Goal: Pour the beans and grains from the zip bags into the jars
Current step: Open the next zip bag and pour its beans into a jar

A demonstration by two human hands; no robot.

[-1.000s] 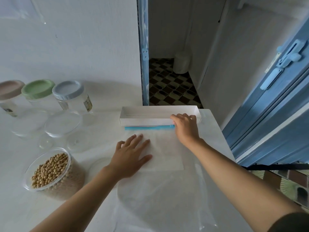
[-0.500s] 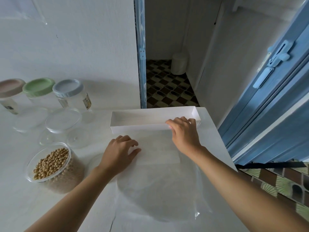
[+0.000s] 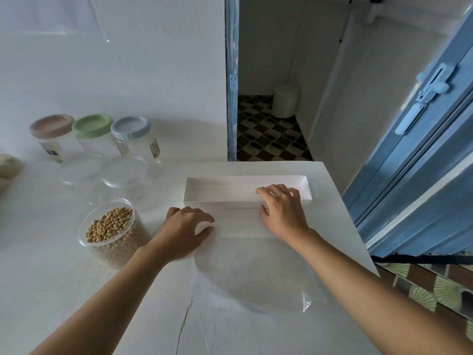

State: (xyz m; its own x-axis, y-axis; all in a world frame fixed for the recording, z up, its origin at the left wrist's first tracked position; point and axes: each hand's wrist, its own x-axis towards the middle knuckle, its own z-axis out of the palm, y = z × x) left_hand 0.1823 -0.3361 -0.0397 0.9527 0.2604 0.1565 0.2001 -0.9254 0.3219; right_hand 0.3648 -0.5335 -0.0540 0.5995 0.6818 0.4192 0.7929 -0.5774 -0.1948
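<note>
On the desk [image 3: 76,290], writing: 3 lidded jars [image 3: 133,142] carry labels, none readable to me.
Bag: empty zip bag [image 3: 256,272] lies flat, its top tucked at the white box [image 3: 230,190].
Left grip: my left hand [image 3: 186,231] curled onto the bag's left edge, blurred.
Right grip: my right hand [image 3: 281,211] presses bag against box front.
Beans: open jar [image 3: 112,231], left of the bag.
Change: left fingers flat 1 second ago, now bunched; blue zip strip gone from view.

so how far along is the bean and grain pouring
Done: one open jar holds pale round beans nearly to its rim. In hand: both the left hand and right hand press an empty-looking clear zip bag flat against a white tray. Left: three lidded jars at the back look empty, and no other full bags are visible.
</note>
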